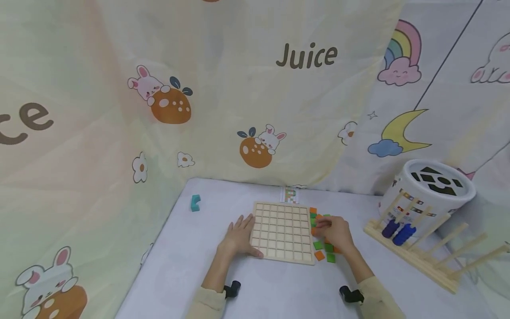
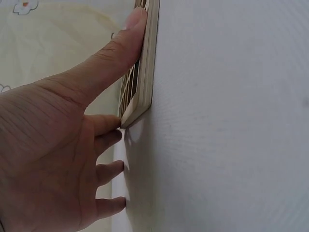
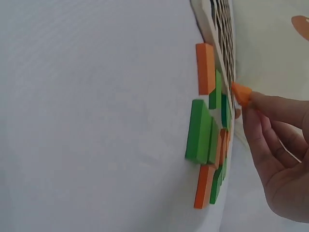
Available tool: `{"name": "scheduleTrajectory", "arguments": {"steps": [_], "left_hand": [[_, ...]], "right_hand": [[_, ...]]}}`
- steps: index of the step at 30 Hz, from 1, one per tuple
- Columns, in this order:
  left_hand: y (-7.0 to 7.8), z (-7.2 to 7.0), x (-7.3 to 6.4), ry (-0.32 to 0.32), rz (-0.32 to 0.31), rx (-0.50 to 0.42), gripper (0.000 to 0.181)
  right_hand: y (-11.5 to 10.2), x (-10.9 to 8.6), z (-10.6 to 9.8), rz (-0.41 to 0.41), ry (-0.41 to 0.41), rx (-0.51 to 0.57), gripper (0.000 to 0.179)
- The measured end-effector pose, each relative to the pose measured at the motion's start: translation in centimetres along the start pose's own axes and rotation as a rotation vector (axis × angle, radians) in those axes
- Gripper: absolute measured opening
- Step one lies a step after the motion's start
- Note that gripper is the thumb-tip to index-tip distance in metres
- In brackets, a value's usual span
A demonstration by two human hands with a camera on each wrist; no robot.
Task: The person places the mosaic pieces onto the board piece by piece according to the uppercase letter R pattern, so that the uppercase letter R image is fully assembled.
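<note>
A square wooden grid board (image 1: 282, 231) lies on the white table, its cells bare. My left hand (image 1: 238, 239) rests at the board's left side with fingers spread. In the left wrist view the thumb (image 2: 113, 58) lies along the board near a corner, and the index fingertip touches its edge. To the right of the board, my right hand (image 1: 337, 232) pinches a small orange tile (image 3: 242, 94) between thumb and fingertips, raised off the table. Beneath and beside that hand lie several green tiles (image 1: 330, 258) and orange tiles (image 1: 319, 255), partly hidden by it.
A small printed card (image 1: 289, 195) lies behind the board. A teal block (image 1: 195, 203) sits at the back left. On the right are a wooden peg rack (image 1: 422, 261) with dark blue and blue pieces on its pegs, and a white tub (image 1: 428, 190) with a holed lid.
</note>
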State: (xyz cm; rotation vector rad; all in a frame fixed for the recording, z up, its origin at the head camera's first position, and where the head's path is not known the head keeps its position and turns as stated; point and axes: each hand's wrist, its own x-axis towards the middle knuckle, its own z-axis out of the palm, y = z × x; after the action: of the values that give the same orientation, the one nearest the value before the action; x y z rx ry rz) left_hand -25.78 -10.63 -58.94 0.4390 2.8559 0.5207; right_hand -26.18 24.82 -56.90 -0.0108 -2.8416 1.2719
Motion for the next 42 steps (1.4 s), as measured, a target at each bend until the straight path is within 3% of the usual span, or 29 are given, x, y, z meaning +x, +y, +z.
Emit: {"name": "scheduleTrajectory", "arguments": {"steps": [6,9,16,22,31,42], "left_hand": [[-0.1,0.4,0.3,0.025,0.013,0.005,0.141],[-0.3,0.7,0.4,0.022,0.008,0.019,0.142],[1.0,-1.0,-0.5,-0.012,-0.01,0.022,0.136],[1.1,-1.1,-0.8,-0.015,-0.011,0.025,0.137],[0.9,-1.0,-0.6,0.0,-0.009,0.001,0.137],[0.8,-1.1,-0.7,0.0,-0.011,-0.006,0.136]], "right_hand": [[-0.6,0.6,0.2,-0.039,0.019,0.049,0.027],[-1.0,1.0,0.6,-0.022,0.011,0.077,0.027],[-1.2,2.0,1.1,-0.002,-0.025,0.15,0.029],[-1.8,2.6,1.4,0.036,-0.073,0.223,0.032],[-3.7,3.7,2.2,0.02,-0.081,0.199,0.033],[-3.9,5.7,4.1,0.086,-0.121,0.276,0.033]]}}
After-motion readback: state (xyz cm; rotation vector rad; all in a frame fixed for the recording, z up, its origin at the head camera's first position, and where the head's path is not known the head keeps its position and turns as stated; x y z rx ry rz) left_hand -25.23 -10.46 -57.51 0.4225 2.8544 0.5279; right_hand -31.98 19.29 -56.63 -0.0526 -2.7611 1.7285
